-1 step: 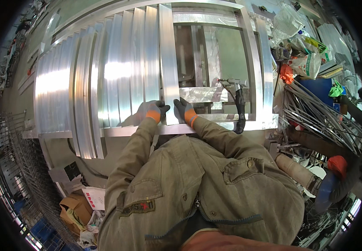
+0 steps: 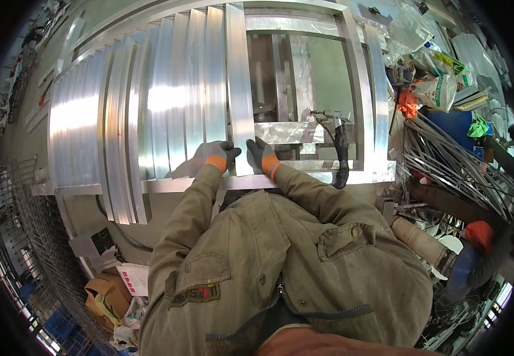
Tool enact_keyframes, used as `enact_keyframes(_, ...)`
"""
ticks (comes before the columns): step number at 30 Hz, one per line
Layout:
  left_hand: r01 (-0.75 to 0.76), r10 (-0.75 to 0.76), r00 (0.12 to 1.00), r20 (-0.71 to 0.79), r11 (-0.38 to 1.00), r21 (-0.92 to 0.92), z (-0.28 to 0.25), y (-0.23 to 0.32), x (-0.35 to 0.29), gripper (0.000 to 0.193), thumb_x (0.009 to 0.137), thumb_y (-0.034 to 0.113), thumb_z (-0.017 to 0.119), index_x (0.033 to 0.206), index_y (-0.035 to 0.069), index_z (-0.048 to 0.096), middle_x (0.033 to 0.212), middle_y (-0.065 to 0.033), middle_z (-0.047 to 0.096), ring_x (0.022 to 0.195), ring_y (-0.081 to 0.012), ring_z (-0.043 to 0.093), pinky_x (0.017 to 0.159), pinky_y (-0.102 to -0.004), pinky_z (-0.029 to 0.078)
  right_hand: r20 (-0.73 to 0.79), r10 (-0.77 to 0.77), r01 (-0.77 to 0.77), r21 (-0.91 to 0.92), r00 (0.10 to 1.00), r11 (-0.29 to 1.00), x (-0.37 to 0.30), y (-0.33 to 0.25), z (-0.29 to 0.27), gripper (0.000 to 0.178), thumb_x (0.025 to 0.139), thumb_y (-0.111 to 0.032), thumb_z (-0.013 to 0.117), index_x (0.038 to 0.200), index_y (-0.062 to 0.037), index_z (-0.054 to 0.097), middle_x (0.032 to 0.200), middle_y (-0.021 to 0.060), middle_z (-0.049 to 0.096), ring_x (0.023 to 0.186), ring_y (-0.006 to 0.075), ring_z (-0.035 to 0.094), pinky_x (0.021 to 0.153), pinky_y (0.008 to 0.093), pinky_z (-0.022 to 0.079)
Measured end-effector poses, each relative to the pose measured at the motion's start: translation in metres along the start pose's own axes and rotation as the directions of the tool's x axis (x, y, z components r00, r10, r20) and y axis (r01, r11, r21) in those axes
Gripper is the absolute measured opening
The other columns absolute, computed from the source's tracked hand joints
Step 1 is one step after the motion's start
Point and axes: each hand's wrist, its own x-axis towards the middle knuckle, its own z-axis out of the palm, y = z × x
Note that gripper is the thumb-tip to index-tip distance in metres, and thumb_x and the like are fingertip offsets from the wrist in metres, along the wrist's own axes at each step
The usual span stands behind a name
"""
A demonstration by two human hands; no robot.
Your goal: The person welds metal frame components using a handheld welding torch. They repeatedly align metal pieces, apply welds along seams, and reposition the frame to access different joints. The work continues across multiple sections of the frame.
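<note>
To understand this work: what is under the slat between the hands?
The rail shows under the near end of the slat; anything else beneath is covered, so unseen.

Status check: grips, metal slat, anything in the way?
Left grip, right grip at opposite edges of metal slat, near end. Slat lies across frame. Black-handled tool right of slat, not touching it.

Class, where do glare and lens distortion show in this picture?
Head view: white glare burns out patches of the slats; head view: the frame bows outward along its right side; head view: the picture's corners fall black.
</note>
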Motion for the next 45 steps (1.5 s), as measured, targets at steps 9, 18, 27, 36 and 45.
enact_keyframes(9, -0.085, 0.025, 0.991, 0.134, 0.878, 0.471, -0.025, 0.002, 0.021, 0.065, 0.093, 0.062, 0.077, 0.125, 0.006, 0.08, 0.111, -0.0111, 0.083, 0.091, -0.023, 0.078, 0.085, -0.0356, 0.061, 0.007, -0.022, 0.023, -0.286, 1.0, 0.958, -0.004, -0.013, 0.002, 0.062, 0.105, -0.049, 0.067, 0.14, 0.0014, 0.065, 0.121, 0.0191, 0.077, 0.11, 0.0268, 0.07, 0.097, 0.0397, 0.054)
enact_keyframes(18, 0.29, -0.313, 0.949, 0.033, 0.912, 0.29, -0.021, -0.002, 0.044, 0.046, 0.081, 0.038, 0.095, 0.109, 0.005, 0.08, 0.086, -0.0075, 0.079, 0.073, -0.0204, 0.073, 0.071, -0.0372, 0.059, -0.02, 0.095, -0.097, -0.263, 0.995, 0.96, 0.013, -0.009, 0.0, 0.079, 0.097, -0.055, 0.078, 0.145, 0.0064, 0.062, 0.124, 0.0182, 0.076, 0.108, 0.0264, 0.069, 0.101, 0.0387, 0.055)
enact_keyframes(27, 0.296, -0.348, 0.927, 0.138, 0.907, 0.3, -0.024, 0.002, 0.052, 0.041, 0.085, 0.043, 0.091, 0.098, 0.006, 0.082, 0.083, -0.0073, 0.08, 0.072, -0.0209, 0.073, 0.07, -0.0372, 0.06, 0.024, 0.107, -0.099, -0.229, 0.994, 0.968, 0.007, -0.028, 0.003, 0.053, 0.102, -0.046, 0.075, 0.118, 0.0039, 0.07, 0.089, 0.0113, 0.075, 0.081, 0.02, 0.067, 0.078, 0.0373, 0.055)
enact_keyframes(36, 0.311, -0.387, 0.895, 0.22, 0.897, 0.315, -0.03, 0.019, 0.055, 0.035, 0.089, 0.039, 0.088, 0.094, 0.004, 0.08, 0.081, -0.0055, 0.079, 0.067, -0.0155, 0.069, 0.062, -0.0328, 0.058, 0.033, 0.199, -0.199, -0.001, 0.979, 0.98, 0.001, -0.032, 0.005, 0.045, 0.103, -0.046, 0.074, 0.103, -0.0019, 0.065, 0.069, 0.0021, 0.063, 0.058, 0.0115, 0.053, 0.054, 0.0298, 0.043)
enact_keyframes(45, 0.092, -0.145, 0.984, 0.108, 0.915, 0.392, -0.031, 0.006, 0.032, 0.059, 0.086, 0.052, 0.084, 0.118, 0.003, 0.081, 0.092, -0.013, 0.081, 0.085, -0.0272, 0.076, 0.081, -0.0388, 0.06, 0.045, 0.216, -0.21, -0.12, 0.975, 0.97, 0.005, -0.036, 0.008, 0.046, 0.103, -0.045, 0.077, 0.095, -0.0022, 0.063, 0.071, 0.0018, 0.06, 0.063, 0.0113, 0.055, 0.059, 0.0299, 0.046)
